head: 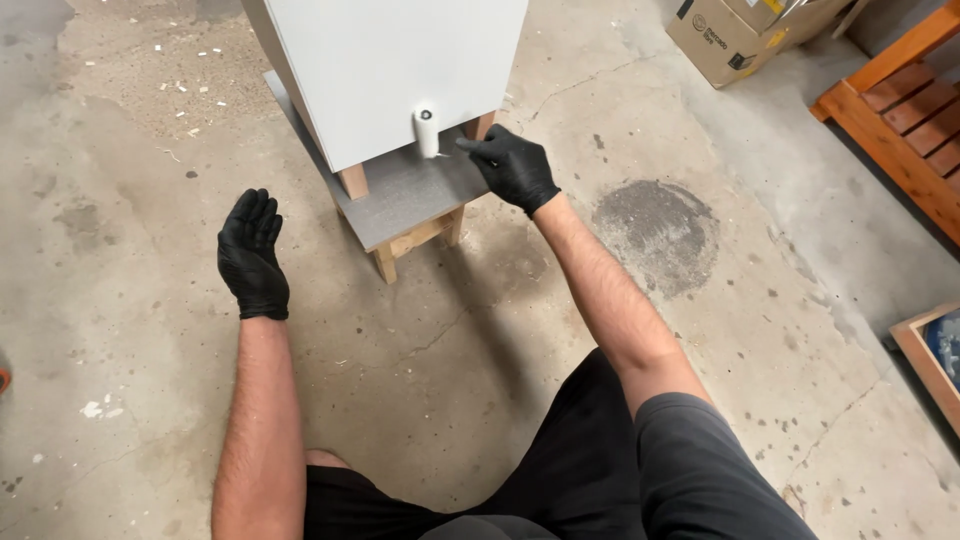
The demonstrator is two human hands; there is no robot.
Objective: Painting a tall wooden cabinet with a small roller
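Observation:
My right hand (513,166), in a black glove, grips the handle of a small white paint roller (426,132). The roller head rests upright against the lower edge of a pale grey cabinet panel (390,65). The cabinet stands on small wooden blocks (352,181) over a dark grey board (405,195) carried by a low wooden stand (415,240). My left hand (252,255), also in a black glove, hovers flat and open above the concrete floor, left of the stand, holding nothing.
A cardboard box (735,35) lies at the top right. A slatted orange wooden frame (905,115) stands along the right edge, and a framed panel (935,355) lies lower right. The concrete floor (130,330) is stained and cracked, with small debris at upper left.

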